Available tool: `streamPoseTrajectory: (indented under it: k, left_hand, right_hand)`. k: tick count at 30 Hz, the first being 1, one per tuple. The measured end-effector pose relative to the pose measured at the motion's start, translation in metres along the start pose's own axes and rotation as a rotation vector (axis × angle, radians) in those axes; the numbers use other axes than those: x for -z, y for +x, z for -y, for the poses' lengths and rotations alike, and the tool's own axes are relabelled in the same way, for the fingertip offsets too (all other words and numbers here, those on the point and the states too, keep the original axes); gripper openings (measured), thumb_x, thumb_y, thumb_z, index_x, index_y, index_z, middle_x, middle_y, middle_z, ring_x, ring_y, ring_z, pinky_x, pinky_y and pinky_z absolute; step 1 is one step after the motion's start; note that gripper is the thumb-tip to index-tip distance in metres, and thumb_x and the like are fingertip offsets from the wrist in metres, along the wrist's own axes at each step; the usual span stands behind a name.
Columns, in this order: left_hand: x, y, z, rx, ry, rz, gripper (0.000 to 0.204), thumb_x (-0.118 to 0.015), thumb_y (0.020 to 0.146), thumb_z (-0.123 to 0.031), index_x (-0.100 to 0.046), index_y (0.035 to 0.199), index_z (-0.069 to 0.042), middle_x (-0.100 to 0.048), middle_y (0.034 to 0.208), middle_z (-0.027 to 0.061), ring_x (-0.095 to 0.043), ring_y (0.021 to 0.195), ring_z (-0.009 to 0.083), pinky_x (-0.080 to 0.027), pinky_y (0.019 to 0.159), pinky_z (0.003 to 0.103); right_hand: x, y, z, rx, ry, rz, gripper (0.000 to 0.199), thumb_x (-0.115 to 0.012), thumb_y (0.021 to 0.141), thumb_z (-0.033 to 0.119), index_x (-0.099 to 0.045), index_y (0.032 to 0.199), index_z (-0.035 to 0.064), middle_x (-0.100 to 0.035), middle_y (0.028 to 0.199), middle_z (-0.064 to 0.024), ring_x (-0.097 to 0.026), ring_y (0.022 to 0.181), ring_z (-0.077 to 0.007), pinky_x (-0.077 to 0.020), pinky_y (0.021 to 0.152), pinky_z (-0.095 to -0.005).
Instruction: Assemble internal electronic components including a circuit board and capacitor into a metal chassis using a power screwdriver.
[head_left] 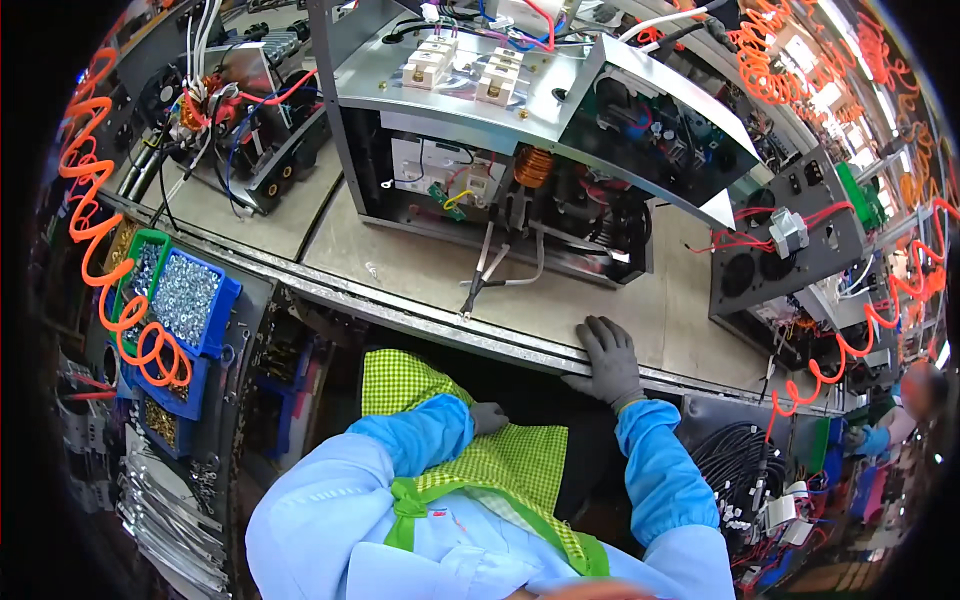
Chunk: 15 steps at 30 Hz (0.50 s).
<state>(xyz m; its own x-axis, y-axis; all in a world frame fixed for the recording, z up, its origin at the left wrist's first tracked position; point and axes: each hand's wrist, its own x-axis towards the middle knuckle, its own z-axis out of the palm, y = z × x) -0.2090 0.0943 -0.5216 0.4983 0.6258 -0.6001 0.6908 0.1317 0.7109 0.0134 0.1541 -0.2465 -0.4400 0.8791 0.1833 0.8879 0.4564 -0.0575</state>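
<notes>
My right hand (607, 362), in a grey glove, lies flat on the front edge of the workbench (690, 335) with its fingers spread, holding nothing. My left hand (488, 418), also gloved in grey, is low against the green checked apron (520, 460); its fingers are mostly hidden. In front of me stands an open metal equipment chassis (440, 225) with a copper coil (533, 166) inside and white terminal blocks (497, 78) on its upper plate. Cables with lug ends (467, 312) hang out of it onto the bench, apart from both hands. A tilted metal panel (660, 125) carries circuit boards.
Blue screw bins (188, 290) and a green bin (142, 262) stand at left, with wrenches (232, 365) beside them. Orange coiled hoses (90, 235) hang at both sides. Other chassis units (775, 245) flank mine. A black cable bundle (735, 460) lies at lower right. Another person (890, 430) is at far right.
</notes>
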Motion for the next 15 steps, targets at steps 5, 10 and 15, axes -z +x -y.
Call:
streamPoseTrajectory:
  k: [5, 10, 15]
  left_hand:
    - [-0.002, 0.003, 0.006, -0.039, -0.015, -0.002, 0.046, -0.063, 0.078, -0.044, -0.07, 0.104, -0.007, -0.068, 0.104, 0.0164, -0.064, 0.099, 0.0323, -0.049, 0.092, 0.039]
    - [0.01, -0.01, -0.012, 0.068, -0.091, 0.061, 0.046, -0.063, 0.078, -0.044, -0.07, 0.105, -0.008, -0.068, 0.104, 0.0162, -0.064, 0.099, 0.0326, -0.049, 0.092, 0.04]
    - [0.008, -0.011, -0.01, 0.036, -0.065, 0.036, 0.045, -0.063, 0.078, -0.043, -0.07, 0.105, -0.008, -0.068, 0.105, 0.0163, -0.064, 0.099, 0.0328, -0.048, 0.092, 0.04]
  right_hand:
    - [0.002, 0.001, 0.002, -0.005, -0.006, 0.007, 0.082, -0.077, 0.06, 0.045, -0.049, 0.128, 0.0093, -0.047, 0.133, -0.0158, -0.041, 0.125, -0.0354, -0.0329, 0.105, -0.0486]
    - [0.001, -0.001, 0.001, -0.008, -0.009, -0.002, 0.081, -0.076, 0.061, 0.046, -0.049, 0.127, 0.0096, -0.047, 0.133, -0.0158, -0.042, 0.125, -0.0355, -0.0333, 0.104, -0.0488]
    - [0.001, 0.0, 0.001, -0.008, -0.009, 0.001, 0.081, -0.076, 0.061, 0.047, -0.049, 0.128, 0.0096, -0.047, 0.133, -0.0158, -0.042, 0.125, -0.0356, -0.0333, 0.104, -0.0488]
